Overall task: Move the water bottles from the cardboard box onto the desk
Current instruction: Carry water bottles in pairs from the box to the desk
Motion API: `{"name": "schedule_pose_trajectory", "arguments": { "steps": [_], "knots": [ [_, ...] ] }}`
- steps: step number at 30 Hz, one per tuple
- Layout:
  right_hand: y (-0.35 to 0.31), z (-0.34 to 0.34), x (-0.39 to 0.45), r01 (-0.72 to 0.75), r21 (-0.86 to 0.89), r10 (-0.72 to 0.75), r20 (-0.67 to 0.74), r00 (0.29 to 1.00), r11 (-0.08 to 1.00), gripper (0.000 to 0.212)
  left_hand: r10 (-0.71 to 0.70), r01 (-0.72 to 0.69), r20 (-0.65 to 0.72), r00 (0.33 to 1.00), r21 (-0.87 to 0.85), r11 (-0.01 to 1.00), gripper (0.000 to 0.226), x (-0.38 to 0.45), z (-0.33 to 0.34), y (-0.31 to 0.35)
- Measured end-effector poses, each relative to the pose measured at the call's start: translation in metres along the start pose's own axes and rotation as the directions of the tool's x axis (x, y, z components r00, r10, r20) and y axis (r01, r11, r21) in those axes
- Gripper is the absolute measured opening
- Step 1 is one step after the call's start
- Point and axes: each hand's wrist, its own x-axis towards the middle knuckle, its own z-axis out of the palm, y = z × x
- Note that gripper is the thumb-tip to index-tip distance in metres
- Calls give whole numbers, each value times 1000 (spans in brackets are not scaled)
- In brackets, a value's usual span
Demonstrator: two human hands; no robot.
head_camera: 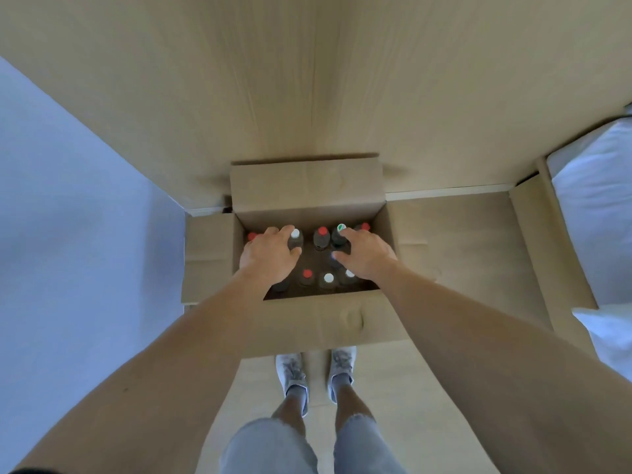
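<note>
An open cardboard box (309,186) stands on the floor in front of my feet, holding several dark upright bottles. My left hand (268,256) reaches into the back left of the box, and its finger and thumb wrap the neck of a white-capped bottle (295,238). My right hand (369,256) reaches into the back right and curls around a green-capped bottle (339,234). A red-capped bottle (321,236) stands between my hands. Nearer me stand a red-capped bottle (307,274) and two white-capped ones (328,278). Other bottles are partly hidden under my hands.
A tall light-wood panel (325,80) rises behind the box, and the back flap leans on it. White bedding (595,206) lies at the right, and a pale surface (75,217) fills the left. My white shoes (314,371) stand just behind the front flap.
</note>
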Motion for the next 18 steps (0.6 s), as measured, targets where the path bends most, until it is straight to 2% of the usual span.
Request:
{"name": "schedule_pose_trajectory", "arguments": {
  "steps": [5, 12, 18],
  "knots": [
    [33, 35, 62, -33, 11, 33, 15, 999, 999, 58, -19, 18, 43, 999, 23, 1000, 56, 56, 49, -14],
    [83, 90, 139, -67, -17, 68, 36, 997, 998, 58, -1, 0, 33, 999, 15, 1000, 61, 122, 125, -36],
    [91, 138, 197, 11, 4, -11, 23, 1000, 1000, 59, 4, -5, 22, 1000, 48, 999, 67, 167, 174, -63]
  ]
}}
